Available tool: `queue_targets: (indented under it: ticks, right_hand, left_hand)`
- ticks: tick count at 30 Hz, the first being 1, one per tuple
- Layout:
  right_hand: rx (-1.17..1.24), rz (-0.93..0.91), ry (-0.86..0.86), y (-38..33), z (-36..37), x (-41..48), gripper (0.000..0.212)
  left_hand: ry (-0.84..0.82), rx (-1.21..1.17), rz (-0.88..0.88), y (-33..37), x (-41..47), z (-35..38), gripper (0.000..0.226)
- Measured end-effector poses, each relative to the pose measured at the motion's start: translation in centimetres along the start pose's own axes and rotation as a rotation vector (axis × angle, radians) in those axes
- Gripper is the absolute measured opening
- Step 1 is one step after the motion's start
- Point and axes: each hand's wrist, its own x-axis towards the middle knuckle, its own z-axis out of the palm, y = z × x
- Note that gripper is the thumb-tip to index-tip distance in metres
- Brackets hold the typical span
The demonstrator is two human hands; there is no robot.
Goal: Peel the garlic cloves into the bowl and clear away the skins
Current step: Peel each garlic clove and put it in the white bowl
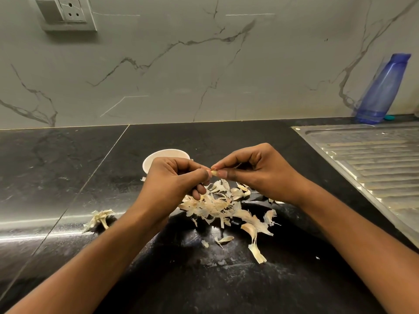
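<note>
While both forearms are stretched forward over the glossy black stone countertop [68, 168], the two hands are brought together at the middle of the view. The left hand [174, 177] is turned back-up, its fingers curled inward, with thumb and forefinger pinched on one end of a small pale garlic clove [213, 172]. The right hand [256, 168] is held opposite, wrist slightly raised, and its thumb and forefinger are clamped on the other end of the same clove; the remaining fingers are loosely folded. The clove is thus held between the fingertips of both hands, above the counter.

Just behind the left hand, a round white bowl [166, 153] is partly hidden by the knuckles; its contents cannot be seen. Directly below and in front of the hands, a loose heap of papery cream-coloured garlic skins [217, 206] is spread on the counter, with stray strips trailing toward the person. A separate tuft of dry skin and stem [101, 218] is seen beside the left forearm, apart from the heap.

To the right, a ribbed steel sink drainboard [374, 155] is set into the counter, and a translucent blue plastic bottle [383, 89] is stood against the grey veined marble wall [181, 75].
</note>
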Motion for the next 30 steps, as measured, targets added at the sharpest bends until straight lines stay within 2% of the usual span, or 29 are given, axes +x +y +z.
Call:
queue_targets:
  ticks: [15,23,30]
  right_hand:
    - [0.002,-0.029,0.028,0.25,-0.16,0.09,0.020]
    - [-0.004,-0.036,0.003,0.12,0.15,0.04,0.021]
    - [0.118,0.000,0.008,0.10,0.35,-0.01,0.036]
  left_hand:
    - [-0.053,-0.149,-0.070,0.05,0.02,0.08,0.014]
    - [-0.027,-0.084,-0.072,-0.14,0.02,0.06,0.012]
    - [-0.002,-0.044,-0.070,-0.19,0.11,0.01,0.014]
